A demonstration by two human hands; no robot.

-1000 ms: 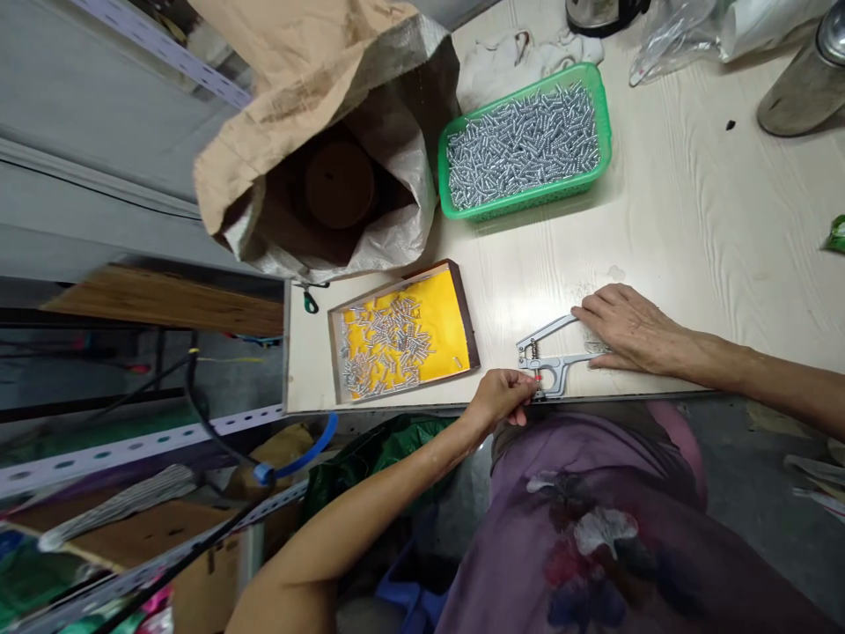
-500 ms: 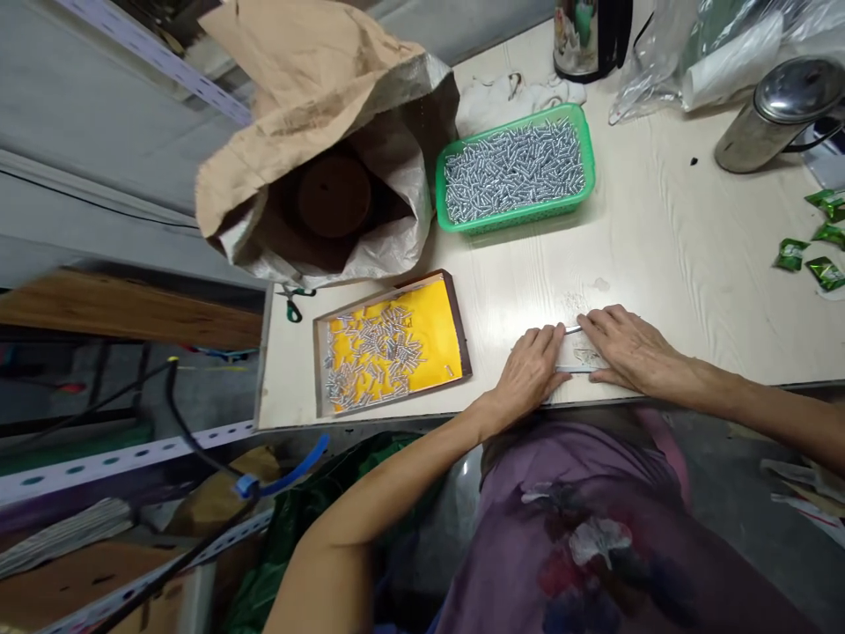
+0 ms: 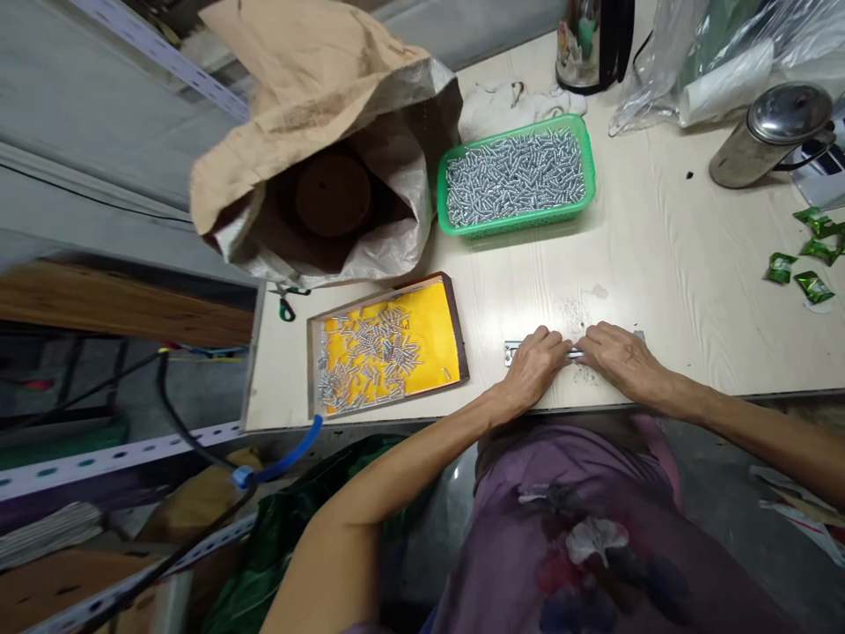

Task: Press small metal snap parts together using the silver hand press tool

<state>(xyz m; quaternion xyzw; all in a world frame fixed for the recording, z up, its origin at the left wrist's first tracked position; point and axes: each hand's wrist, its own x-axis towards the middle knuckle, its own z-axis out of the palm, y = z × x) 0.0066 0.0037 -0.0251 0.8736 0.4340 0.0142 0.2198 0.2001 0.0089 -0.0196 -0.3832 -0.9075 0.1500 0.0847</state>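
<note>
Both my hands rest on a metal plier-like hand tool lying flat near the front edge of the pale wooden table. My left hand covers its left half with fingers curled over it. My right hand presses on its right half, fingers together. Only the tool's left end and a sliver between the hands show. A shallow brown tray with a yellow bottom holding several small metal pins lies to the left of my left hand.
A green basket full of metal screws stands behind the tray. A big open brown sack sits at the table's back left. A steel pot, a flask, plastic bags and green sweet wrappers lie at the right.
The tool stood open with my left hand pinching at its jaw; now it lies shut and flat. My left hand moved up onto it, and both hands came together over it.
</note>
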